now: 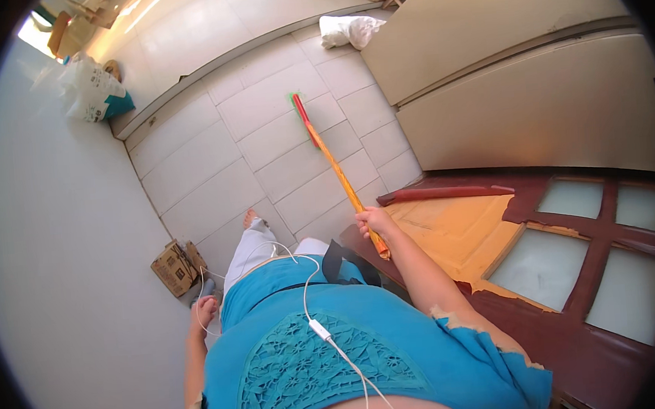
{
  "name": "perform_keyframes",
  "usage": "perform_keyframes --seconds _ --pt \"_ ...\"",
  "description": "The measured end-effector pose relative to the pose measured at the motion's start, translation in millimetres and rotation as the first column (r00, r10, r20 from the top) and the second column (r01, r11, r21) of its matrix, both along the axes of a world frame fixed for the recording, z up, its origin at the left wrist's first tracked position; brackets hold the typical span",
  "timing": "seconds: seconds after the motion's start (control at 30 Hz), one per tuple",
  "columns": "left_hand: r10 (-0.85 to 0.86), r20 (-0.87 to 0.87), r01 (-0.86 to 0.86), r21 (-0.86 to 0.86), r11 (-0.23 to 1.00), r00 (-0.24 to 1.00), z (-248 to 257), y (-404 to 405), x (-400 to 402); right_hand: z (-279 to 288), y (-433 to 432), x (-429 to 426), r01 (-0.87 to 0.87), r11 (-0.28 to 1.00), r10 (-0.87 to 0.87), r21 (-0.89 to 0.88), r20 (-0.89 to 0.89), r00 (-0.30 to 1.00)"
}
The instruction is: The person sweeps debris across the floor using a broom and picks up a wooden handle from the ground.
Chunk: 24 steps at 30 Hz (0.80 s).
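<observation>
My right hand [375, 222] is closed around the upper part of a broom's orange-yellow handle [336, 169], near its end. The handle slants away to a red broom head [301, 110] with green bristles, which rests on the pale floor tiles. My left hand [206, 308] hangs low beside my left hip with its fingers curled; a thin white cable [305, 294] runs close by it and over my blue top. Whether that hand holds the cable cannot be told.
A cardboard box [176, 271] stands by the left wall. Plastic bags [88, 87] lie near the raised step [199, 74], and a white bag [349, 30] sits at its right. A large beige two-door cabinet or refrigerator [525, 105] and a red-brown door with glass panes [542, 260] flank the right.
</observation>
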<state>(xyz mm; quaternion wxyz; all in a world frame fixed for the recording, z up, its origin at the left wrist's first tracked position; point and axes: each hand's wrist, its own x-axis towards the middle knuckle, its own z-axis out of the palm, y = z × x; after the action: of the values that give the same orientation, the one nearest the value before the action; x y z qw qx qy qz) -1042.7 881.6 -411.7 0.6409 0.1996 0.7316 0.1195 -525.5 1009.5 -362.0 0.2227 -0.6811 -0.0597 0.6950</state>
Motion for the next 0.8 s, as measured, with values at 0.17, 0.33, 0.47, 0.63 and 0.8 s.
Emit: perform_keyframes --seconds 0.17,0.33,0.47,0.63,0.8 --pt "-0.022 0.024 0.018 0.158 0.987 0.999 55.0 156.2 13.7 21.5 10.2 14.9 0.172 0.985 -0.172 0.008 0.067 0.983" --pt "0.063 0.095 -0.084 0.24 0.967 0.994 54.5 229.6 5.0 -9.6 42.3 66.3 0.204 0.979 -0.187 -0.018 0.32 0.929" --pt "-0.008 0.026 0.003 0.171 0.985 1.0 57.2 267.4 25.0 -34.0 82.9 115.9 0.351 0.931 -0.314 -0.106 0.26 0.913" --pt "-0.098 -0.074 0.1 0.018 0.995 0.992 67.3 292.4 51.4 5.1 119.8 52.7 -0.042 0.962 0.139 -0.269 0.353 0.925" --pt "-0.051 -0.059 0.053 0.029 0.998 0.997 67.1 353.2 107.1 61.9 164.3 105.8 -0.157 0.963 0.155 -0.221 -0.026 0.988"
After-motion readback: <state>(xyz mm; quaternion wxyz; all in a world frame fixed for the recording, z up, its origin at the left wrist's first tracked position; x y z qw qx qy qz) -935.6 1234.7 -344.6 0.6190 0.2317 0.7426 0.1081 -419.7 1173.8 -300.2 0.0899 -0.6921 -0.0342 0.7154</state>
